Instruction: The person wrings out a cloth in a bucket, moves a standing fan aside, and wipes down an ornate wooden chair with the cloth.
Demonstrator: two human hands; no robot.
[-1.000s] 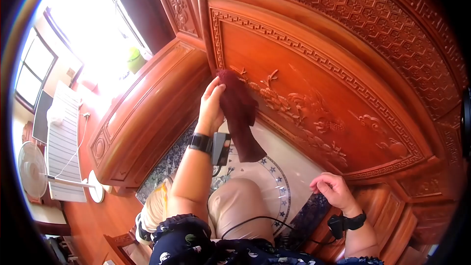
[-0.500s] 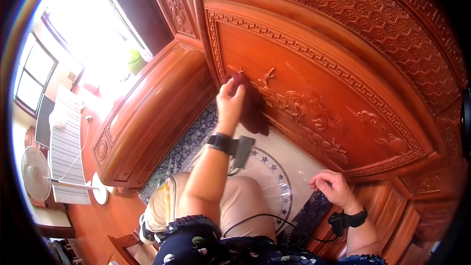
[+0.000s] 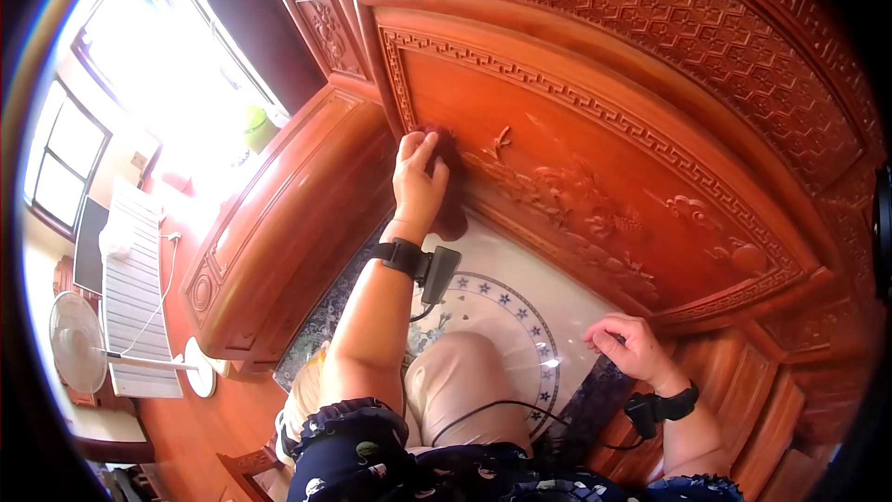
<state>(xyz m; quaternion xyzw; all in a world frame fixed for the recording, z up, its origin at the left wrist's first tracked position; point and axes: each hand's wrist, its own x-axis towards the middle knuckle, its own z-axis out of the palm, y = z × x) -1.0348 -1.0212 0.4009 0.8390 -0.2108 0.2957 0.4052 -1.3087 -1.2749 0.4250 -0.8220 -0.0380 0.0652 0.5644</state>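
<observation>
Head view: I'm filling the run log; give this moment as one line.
Left hand: holding maroon cloth | Cloth: at left end of carved wooden panel | Right hand: curled, no held object visible

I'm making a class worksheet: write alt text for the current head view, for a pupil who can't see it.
A person's left hand holds a dark red cloth at the left end of a large carved wooden panel; the right hand holds nothing visible. A white fan is at far left.
</observation>
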